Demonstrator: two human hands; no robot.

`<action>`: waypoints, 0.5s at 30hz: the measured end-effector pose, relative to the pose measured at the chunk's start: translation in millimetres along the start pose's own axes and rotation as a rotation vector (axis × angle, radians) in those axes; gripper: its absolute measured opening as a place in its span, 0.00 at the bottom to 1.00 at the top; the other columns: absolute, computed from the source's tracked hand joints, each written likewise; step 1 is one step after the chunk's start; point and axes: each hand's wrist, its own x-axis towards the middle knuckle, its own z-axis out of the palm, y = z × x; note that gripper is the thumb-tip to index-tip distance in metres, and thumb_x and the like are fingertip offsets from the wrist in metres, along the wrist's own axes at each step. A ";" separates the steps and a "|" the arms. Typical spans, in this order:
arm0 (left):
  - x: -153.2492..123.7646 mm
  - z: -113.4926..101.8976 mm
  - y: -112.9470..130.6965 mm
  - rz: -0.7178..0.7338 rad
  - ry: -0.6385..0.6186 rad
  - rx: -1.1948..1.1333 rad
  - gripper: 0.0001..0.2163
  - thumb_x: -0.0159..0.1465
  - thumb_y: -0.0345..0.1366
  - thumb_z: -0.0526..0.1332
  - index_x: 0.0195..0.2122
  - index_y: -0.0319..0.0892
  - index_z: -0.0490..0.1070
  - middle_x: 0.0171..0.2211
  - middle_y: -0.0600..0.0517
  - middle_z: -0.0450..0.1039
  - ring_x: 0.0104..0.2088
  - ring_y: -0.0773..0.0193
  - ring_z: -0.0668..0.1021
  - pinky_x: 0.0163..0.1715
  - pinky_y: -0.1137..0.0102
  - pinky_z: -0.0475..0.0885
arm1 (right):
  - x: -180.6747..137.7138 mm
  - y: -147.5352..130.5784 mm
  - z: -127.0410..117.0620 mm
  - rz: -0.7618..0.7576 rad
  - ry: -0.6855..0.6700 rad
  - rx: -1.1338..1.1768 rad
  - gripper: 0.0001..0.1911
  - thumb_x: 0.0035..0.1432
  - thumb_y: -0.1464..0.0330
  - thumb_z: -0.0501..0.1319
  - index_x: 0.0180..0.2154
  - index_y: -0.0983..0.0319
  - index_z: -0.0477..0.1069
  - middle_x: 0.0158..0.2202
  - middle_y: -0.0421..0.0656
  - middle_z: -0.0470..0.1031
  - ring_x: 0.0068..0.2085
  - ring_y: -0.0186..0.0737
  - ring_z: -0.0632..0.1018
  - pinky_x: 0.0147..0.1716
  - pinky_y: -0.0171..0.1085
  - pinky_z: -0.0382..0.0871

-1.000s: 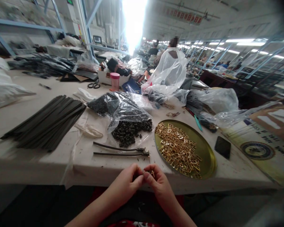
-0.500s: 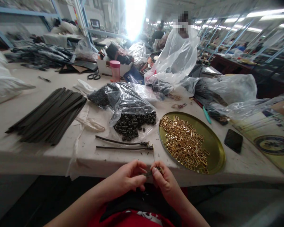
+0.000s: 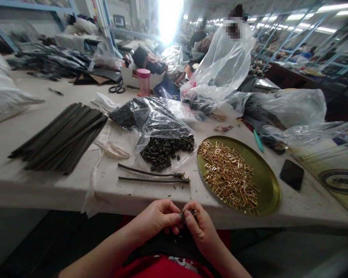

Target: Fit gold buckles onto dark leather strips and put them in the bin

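Note:
Close together at the table's front edge, both my hands work on one dark strap [image 3: 182,217] with a gold buckle [image 3: 195,214] at its end. My left hand [image 3: 164,217] pinches the strap between thumb and fingers. Around the buckle end, my right hand [image 3: 197,225] is closed, thumb on top. Fingers hide most of the strap. Beyond them lie two narrow dark straps [image 3: 145,170] with gold buckles at their right ends. Small black loops [image 3: 159,152] spill from a clear plastic bag [image 3: 162,119]. Gold buckles [image 3: 229,175] are heaped on a round gold tray [image 3: 268,193].
A stack of dark strips [image 3: 58,139] lies at left. Behind are scissors [image 3: 116,88], a pink-lidded bottle [image 3: 144,83] and a white box [image 3: 130,79]. A phone [image 3: 291,174] and a turquoise-handled tool [image 3: 258,140] lie at right. A person [image 3: 229,50] is partly behind plastic.
My left thumb and fingertips have closed onto the strap, nearer my right hand. The whole view has shifted slightly. The items on the table have not moved.

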 end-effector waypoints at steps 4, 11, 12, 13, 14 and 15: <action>-2.2 3.3 -0.2 -0.012 -0.003 0.024 0.12 0.50 0.41 0.62 0.28 0.37 0.64 0.23 0.54 0.72 0.21 0.70 0.72 0.20 0.76 0.59 | -4.6 -4.2 2.9 0.031 -0.023 0.138 0.14 0.60 0.59 0.48 0.37 0.62 0.62 0.25 0.38 0.68 0.26 0.33 0.69 0.25 0.32 0.62; -11.6 4.3 10.1 0.212 0.034 0.330 0.10 0.57 0.37 0.55 0.38 0.39 0.66 0.29 0.53 0.72 0.27 0.66 0.73 0.26 0.74 0.66 | 0.6 -7.3 9.0 -0.068 0.000 0.044 0.16 0.60 0.59 0.47 0.45 0.61 0.62 0.36 0.43 0.71 0.35 0.37 0.73 0.34 0.35 0.66; -14.5 -0.4 14.9 0.244 0.066 0.467 0.11 0.57 0.37 0.55 0.39 0.40 0.66 0.30 0.52 0.72 0.29 0.64 0.73 0.27 0.73 0.66 | 5.0 -6.8 6.0 -0.072 0.040 0.003 0.17 0.60 0.59 0.48 0.45 0.62 0.62 0.34 0.43 0.71 0.34 0.37 0.73 0.32 0.34 0.66; -16.9 -6.9 20.3 0.270 0.110 0.628 0.11 0.57 0.37 0.55 0.40 0.41 0.68 0.30 0.52 0.73 0.30 0.62 0.74 0.29 0.72 0.66 | 11.0 -6.5 1.6 -0.082 0.090 -0.047 0.17 0.59 0.58 0.48 0.44 0.62 0.62 0.31 0.42 0.71 0.31 0.37 0.72 0.31 0.34 0.65; -18.3 -14.6 25.5 0.304 0.163 0.790 0.10 0.57 0.37 0.56 0.39 0.42 0.69 0.31 0.51 0.73 0.32 0.60 0.74 0.31 0.71 0.65 | 18.4 -6.4 -3.7 -0.098 0.146 -0.106 0.17 0.59 0.58 0.48 0.42 0.62 0.63 0.28 0.40 0.70 0.29 0.37 0.71 0.28 0.34 0.64; -18.4 -23.2 30.1 0.349 0.226 0.935 0.09 0.58 0.37 0.56 0.38 0.43 0.70 0.32 0.50 0.73 0.34 0.59 0.74 0.33 0.70 0.65 | 27.2 -6.3 -9.5 -0.122 0.203 -0.171 0.17 0.59 0.57 0.47 0.40 0.62 0.64 0.26 0.40 0.68 0.27 0.37 0.70 0.27 0.34 0.64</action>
